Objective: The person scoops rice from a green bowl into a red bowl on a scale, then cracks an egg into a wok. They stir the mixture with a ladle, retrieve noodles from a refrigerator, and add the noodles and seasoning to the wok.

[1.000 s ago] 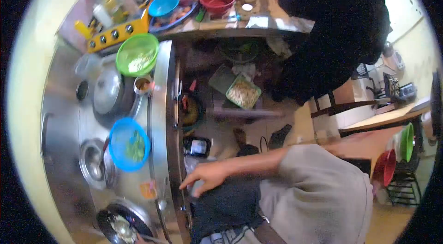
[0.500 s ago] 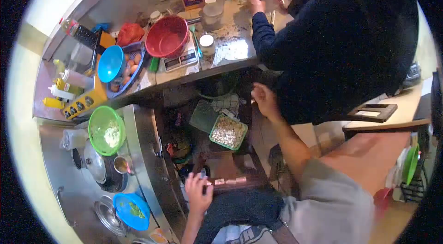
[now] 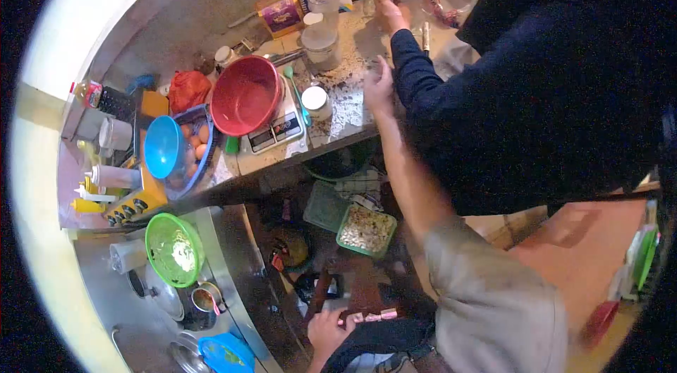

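My right hand [image 3: 379, 91] reaches over the front edge of the worktop [image 3: 352, 94], fingers stretched upward and apart, holding nothing. It is nearest to a white-lidded jar [image 3: 316, 103] on its left and a co-worker's dark sleeve [image 3: 416, 66] on its right. Low in view, my left hand [image 3: 328, 332] lies beside my dark-clothed leg, its fingers loosely bent and nothing visible in them. Close to those fingertips is a row of small pale pieces [image 3: 372, 316] on a brown surface. A green-rimmed tub [image 3: 366, 230] of pale pieces stands below the worktop.
A red bowl [image 3: 244, 96] rests on a kitchen scale [image 3: 276, 135], beside a blue bowl [image 3: 163, 147] and a basket of eggs [image 3: 201, 147]. The co-worker's hand [image 3: 392, 12] is near plastic bags [image 3: 448, 1]. A green basin [image 3: 174, 249] and a lidded pot [image 3: 163, 292] stand at the left.
My right hand has moved up from beside the co-worker to over the worktop. My left hand has lowered toward my leg, its fingers less spread. The view has shifted.
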`<control>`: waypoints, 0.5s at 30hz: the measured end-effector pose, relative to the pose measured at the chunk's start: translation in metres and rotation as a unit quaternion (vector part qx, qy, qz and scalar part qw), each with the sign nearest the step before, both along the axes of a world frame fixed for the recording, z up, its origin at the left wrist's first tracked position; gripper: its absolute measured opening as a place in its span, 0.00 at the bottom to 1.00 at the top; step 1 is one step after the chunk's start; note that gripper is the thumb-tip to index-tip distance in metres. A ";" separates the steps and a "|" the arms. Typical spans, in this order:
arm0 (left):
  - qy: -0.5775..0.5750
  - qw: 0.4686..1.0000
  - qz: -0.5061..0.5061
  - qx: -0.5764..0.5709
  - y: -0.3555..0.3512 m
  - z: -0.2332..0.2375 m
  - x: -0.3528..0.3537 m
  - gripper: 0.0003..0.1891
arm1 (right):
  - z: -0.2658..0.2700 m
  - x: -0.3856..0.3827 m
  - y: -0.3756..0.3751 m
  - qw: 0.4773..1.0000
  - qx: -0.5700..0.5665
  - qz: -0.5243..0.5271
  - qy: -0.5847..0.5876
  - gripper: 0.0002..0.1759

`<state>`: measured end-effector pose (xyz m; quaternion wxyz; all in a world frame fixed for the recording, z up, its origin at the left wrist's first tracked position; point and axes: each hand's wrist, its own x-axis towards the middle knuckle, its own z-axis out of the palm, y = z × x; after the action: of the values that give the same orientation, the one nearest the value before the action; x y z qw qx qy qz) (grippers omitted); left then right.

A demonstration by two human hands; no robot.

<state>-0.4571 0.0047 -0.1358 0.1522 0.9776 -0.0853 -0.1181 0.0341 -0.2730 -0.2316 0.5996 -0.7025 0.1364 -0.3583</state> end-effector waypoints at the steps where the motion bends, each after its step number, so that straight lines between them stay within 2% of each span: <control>1: 0.002 1.000 -0.005 -0.013 0.004 -0.005 -0.001 0.12 | -0.005 0.014 -0.002 1.000 -0.004 -0.018 0.009 0.28; 4: 0.014 1.000 -0.015 -0.012 0.008 -0.010 0.002 0.13 | 0.004 0.044 -0.010 0.971 -0.203 -0.093 0.081 0.27; 6: 0.039 0.999 -0.016 -0.015 0.012 -0.018 -0.002 0.13 | 0.016 0.066 -0.012 0.978 -0.192 -0.063 0.052 0.25; 7: 0.054 0.998 -0.002 0.038 -0.003 0.012 0.013 0.12 | 0.016 0.080 -0.018 0.980 -0.188 -0.038 0.055 0.25; 8: 0.088 0.996 0.000 0.025 0.004 0.002 0.009 0.15 | 0.013 0.093 -0.019 0.981 -0.185 -0.015 0.057 0.25; 9: 0.123 0.992 0.000 0.012 0.013 -0.014 -0.003 0.18 | 0.039 0.084 -0.016 0.978 -0.201 0.002 0.053 0.26; 11: 0.230 0.972 0.015 0.054 0.008 -0.004 0.008 0.22 | 0.037 0.109 -0.016 0.985 -0.123 0.043 0.109 0.27; 15: 0.216 0.972 -0.021 0.086 0.014 -0.014 0.002 0.21 | 0.025 0.123 -0.019 0.974 -0.209 0.015 0.085 0.25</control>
<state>-0.4550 0.0185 -0.1495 0.0802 0.9362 -0.0603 -0.3368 0.1567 -0.2920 -0.2069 0.4310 -0.8420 0.0989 -0.3089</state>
